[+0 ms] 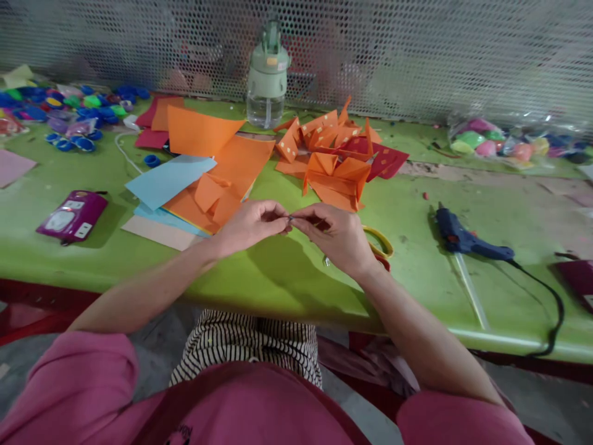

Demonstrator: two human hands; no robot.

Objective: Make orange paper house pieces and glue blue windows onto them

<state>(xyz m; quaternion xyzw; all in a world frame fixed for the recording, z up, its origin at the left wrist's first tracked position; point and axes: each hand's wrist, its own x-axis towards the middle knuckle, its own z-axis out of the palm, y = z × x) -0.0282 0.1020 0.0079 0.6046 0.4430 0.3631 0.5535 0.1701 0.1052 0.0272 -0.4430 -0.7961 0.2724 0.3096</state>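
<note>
Green surface (412,309) is bearing a bottle (267,83); well in front of it, the left hand (250,222) and right hand (337,235) are meeting, pinching a tiny dark piece (290,217). I'm guessing a slackening pinch could be losing it among the orange papers (323,164) right of the bottle.

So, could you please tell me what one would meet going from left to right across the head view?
Pink paper, purple box with white panels, light blue sheet, left hand, small held item, right hand, glue gun, dark purple object cut off by the edge.
</note>
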